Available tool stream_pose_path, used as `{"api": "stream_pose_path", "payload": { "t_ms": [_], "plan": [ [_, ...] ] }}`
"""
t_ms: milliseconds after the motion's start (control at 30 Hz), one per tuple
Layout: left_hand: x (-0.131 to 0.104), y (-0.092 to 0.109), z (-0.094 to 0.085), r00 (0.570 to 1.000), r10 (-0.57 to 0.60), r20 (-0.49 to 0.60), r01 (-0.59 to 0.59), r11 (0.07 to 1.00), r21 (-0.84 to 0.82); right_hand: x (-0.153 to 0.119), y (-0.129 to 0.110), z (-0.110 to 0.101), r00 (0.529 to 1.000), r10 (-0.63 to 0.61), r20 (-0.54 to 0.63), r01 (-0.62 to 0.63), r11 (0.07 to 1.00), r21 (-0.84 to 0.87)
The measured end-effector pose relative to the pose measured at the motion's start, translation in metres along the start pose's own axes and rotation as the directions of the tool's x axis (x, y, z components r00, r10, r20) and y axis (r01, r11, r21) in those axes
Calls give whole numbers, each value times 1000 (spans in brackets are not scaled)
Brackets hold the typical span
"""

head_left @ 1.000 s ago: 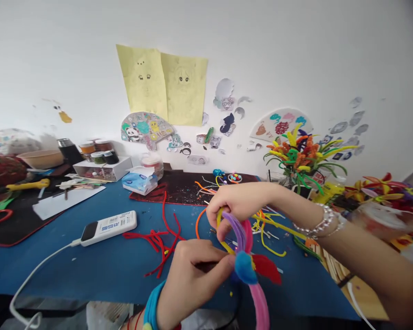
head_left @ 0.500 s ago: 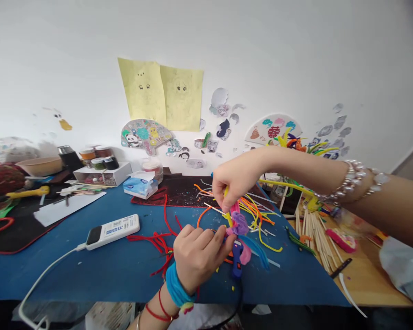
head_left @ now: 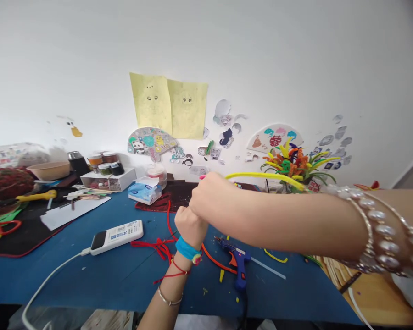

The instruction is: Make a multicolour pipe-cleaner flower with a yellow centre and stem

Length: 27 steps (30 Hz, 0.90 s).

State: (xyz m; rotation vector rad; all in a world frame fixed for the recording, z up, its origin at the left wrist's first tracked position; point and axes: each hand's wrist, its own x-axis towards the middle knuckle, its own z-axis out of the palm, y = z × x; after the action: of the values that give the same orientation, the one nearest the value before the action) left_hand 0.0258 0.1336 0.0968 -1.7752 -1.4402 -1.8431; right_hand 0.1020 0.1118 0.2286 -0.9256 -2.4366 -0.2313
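My left hand (head_left: pixel 192 228) is closed into a fist above the middle of the mat, with a blue band at its wrist. My right hand (head_left: pixel 206 196) is closed too and pressed against the top of the left one. From behind the right hand a yellow pipe cleaner (head_left: pixel 258 174) bends out to the right, above my forearm. A small pink tip (head_left: pixel 202 177) pokes out over the right knuckles. Whatever sits inside the left fist is hidden by the hands. Below them on the mat lies a blue glue gun (head_left: pixel 241 268) with a glue stick in its back.
Red pipe cleaners (head_left: pixel 161 250) and an orange one (head_left: pixel 216 262) lie on the blue mat (head_left: pixel 117 279). A white power bank (head_left: pixel 117 236) with a cable is at left, a tissue pack (head_left: pixel 144 191) behind it. A pipe-cleaner bouquet (head_left: pixel 292 162) stands back right; wooden sticks (head_left: pixel 333 275) lie right.
Both hands have risen and moved away from me, coming together. The pink and purple bundle between them has gone out of sight behind them. The glue gun now shows fully.
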Motion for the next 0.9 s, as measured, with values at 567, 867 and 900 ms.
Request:
{"api": "stream_pose_path", "payload": {
  "t_ms": [567, 867, 900],
  "plan": [
    [21, 0, 1, 879, -447, -164, 353, 843, -405, -70, 16, 54, 920, 172, -351, -235, 961, -145],
    [43, -4, -20, 801, -587, 117, 496, 542, -678, -44, 26, 65, 926, 317, -204, -198, 869, 454],
    [45, -5, -20, 793, -586, 165, 516, 502, -694, -44, 29, 63, 931, 316, -184, -187, 844, 503]
  ]
}}
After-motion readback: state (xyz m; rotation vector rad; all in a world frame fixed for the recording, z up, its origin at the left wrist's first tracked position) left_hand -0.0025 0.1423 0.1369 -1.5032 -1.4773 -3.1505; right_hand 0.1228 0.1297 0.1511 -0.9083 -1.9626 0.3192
